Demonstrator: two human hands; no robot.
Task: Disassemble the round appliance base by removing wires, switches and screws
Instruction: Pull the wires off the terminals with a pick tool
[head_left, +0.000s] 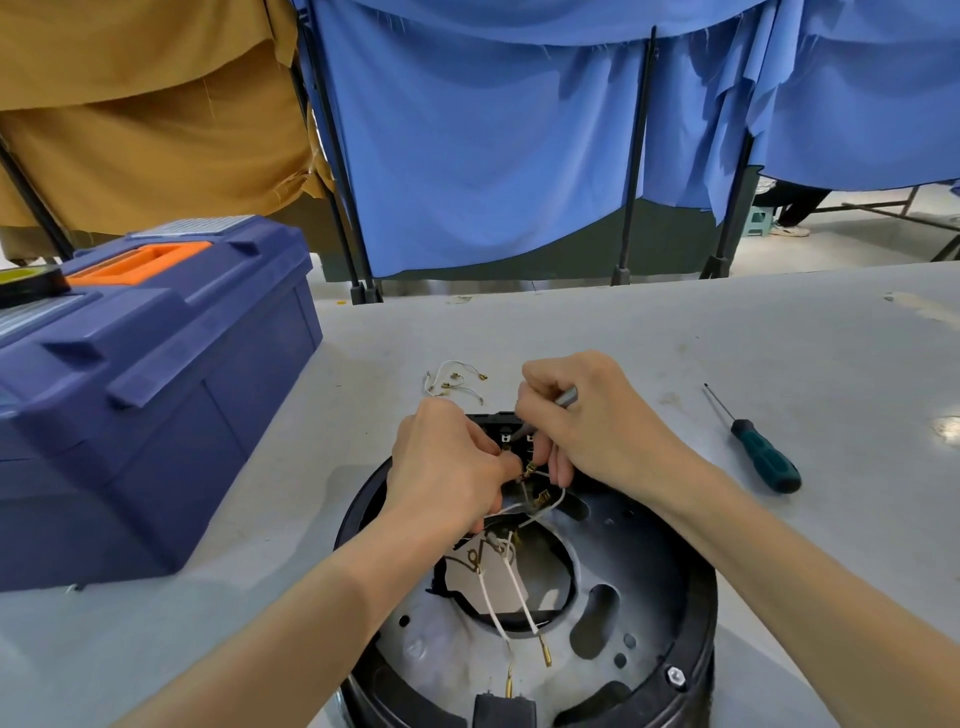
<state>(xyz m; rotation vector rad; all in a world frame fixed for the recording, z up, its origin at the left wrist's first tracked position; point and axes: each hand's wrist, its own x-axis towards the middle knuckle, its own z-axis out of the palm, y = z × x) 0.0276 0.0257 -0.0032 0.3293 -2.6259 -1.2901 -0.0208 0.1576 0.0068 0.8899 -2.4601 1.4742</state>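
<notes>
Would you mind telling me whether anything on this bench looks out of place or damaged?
Nothing looks damaged. Detached wires lie on the table beyond the round base, and two white leads inside it end free, as expected mid-disassembly. A green-handled screwdriver lies to the right.

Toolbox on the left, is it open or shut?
Shut. The toolbox lid lies flat on its body, with the orange handle folded down on top.
</notes>
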